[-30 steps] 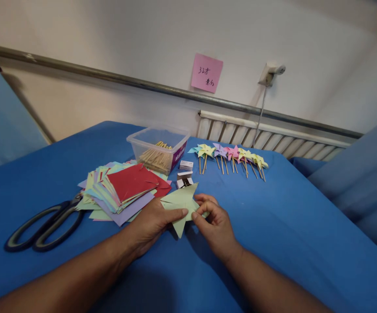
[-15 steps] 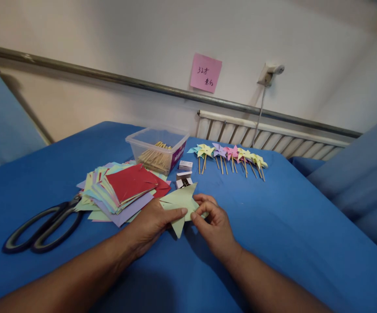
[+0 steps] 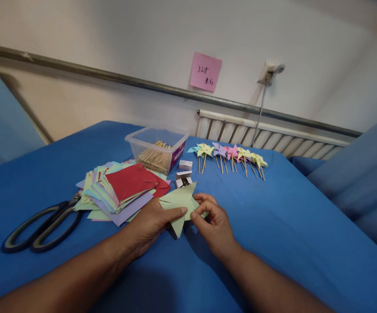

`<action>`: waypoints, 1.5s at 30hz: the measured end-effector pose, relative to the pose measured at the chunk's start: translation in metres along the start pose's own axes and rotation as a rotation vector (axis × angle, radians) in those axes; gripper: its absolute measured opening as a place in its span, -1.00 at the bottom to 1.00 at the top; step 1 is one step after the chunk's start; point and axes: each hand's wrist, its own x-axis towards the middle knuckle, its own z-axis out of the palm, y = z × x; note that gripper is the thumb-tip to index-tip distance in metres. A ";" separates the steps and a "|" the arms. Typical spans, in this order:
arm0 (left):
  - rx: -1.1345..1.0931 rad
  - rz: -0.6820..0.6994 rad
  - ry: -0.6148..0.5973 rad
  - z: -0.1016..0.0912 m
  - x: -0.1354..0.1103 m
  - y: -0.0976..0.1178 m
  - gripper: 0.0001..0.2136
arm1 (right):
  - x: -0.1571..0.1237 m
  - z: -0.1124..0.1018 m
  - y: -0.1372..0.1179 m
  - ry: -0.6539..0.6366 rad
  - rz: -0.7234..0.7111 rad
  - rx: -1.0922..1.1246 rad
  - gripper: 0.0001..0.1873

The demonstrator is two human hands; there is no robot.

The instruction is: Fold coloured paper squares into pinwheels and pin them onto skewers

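Note:
A pale green paper pinwheel [image 3: 182,201] with pointed blades is held between both hands, above the blue-covered table. My left hand [image 3: 154,219] grips it from the left, thumb pressed on its face and the other fingers hidden beneath. On the right side, my right hand [image 3: 212,221] pinches its edge between thumb and bent forefinger. Just behind the pinwheel stands a small open box [image 3: 184,179] with dark metal bits inside. To the left lies a messy stack of coloured paper squares [image 3: 131,182], a red sheet on top.
Large scissors [image 3: 43,228] lie left of the paper. A clear plastic tub [image 3: 157,150] holds wooden sticks, with another small white box [image 3: 185,165] beside it. Several finished pinwheels on sticks [image 3: 232,154] lie in a row at the back, before a radiator [image 3: 227,126].
Almost nothing differs; both hands keep the same hold on the green pinwheel. The whole view has shifted very slightly.

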 end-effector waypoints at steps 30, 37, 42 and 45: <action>0.246 0.103 0.065 0.002 -0.003 0.010 -0.71 | -0.001 -0.001 -0.005 -0.031 0.179 0.436 -0.59; 0.545 0.101 -0.095 0.000 -0.004 0.011 -0.66 | 0.002 -0.001 -0.002 -0.091 0.311 0.417 -0.57; 0.679 0.154 -0.166 0.002 -0.008 0.014 -0.67 | 0.002 0.001 -0.003 -0.160 0.400 0.405 -0.58; 0.707 0.172 -0.141 0.003 -0.009 0.013 -0.71 | 0.001 0.002 -0.003 -0.165 0.440 0.430 -0.57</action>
